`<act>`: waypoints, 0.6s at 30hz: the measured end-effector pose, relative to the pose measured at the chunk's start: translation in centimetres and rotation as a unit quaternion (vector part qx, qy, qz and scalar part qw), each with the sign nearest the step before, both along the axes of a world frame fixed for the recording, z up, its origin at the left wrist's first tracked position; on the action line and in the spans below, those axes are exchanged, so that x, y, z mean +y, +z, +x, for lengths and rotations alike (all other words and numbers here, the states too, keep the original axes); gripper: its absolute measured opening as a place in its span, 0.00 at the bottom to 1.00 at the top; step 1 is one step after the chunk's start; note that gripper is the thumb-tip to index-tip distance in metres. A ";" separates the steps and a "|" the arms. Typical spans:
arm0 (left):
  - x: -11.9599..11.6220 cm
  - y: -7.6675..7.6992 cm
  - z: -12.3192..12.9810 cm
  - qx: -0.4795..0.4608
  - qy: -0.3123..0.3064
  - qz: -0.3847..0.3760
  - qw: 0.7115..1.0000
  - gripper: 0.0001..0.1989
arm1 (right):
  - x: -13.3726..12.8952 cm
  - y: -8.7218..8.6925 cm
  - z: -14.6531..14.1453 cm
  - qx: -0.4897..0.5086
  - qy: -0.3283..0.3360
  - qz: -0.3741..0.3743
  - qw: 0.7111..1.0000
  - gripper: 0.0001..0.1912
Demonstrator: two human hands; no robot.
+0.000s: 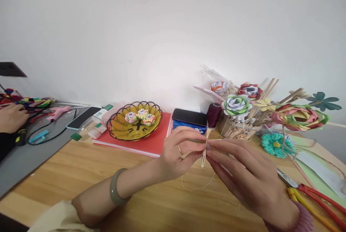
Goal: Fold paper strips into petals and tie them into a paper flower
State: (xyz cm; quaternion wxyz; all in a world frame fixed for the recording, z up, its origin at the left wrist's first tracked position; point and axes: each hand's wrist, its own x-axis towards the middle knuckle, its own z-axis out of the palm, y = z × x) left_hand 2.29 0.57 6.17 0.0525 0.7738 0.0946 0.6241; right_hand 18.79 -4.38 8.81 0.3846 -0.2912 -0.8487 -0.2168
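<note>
Both hands meet at a small folded paper piece, narrow and pale yellow, held above the wooden table. My left hand, with a ring on one finger and a bangle on the wrist, pinches it from the left. From the right, my right hand grips it between thumb and fingertips. The fingertips hide the middle of the piece. A thin pale string loops below the hands.
A yellow basket with paper flowers stands on red paper. Behind the hands lies a black phone. Paper flowers and scissors are at right. Another person's hand is far left, near a pink glue gun.
</note>
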 end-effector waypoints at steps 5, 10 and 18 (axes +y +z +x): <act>0.4 0.0 -0.3 0.028 0.025 0.039 0.999 0.05 | 0.2 -0.2 0.6 -0.019 0.000 0.005 1.000 0.12; 0.4 0.2 -0.5 0.047 0.036 0.051 0.997 0.05 | 0.5 -0.4 1.2 -0.037 0.015 -0.009 0.999 0.10; 0.2 0.4 -0.3 0.028 0.032 0.046 0.998 0.05 | 0.9 -0.7 2.1 -0.073 0.046 -0.023 0.996 0.09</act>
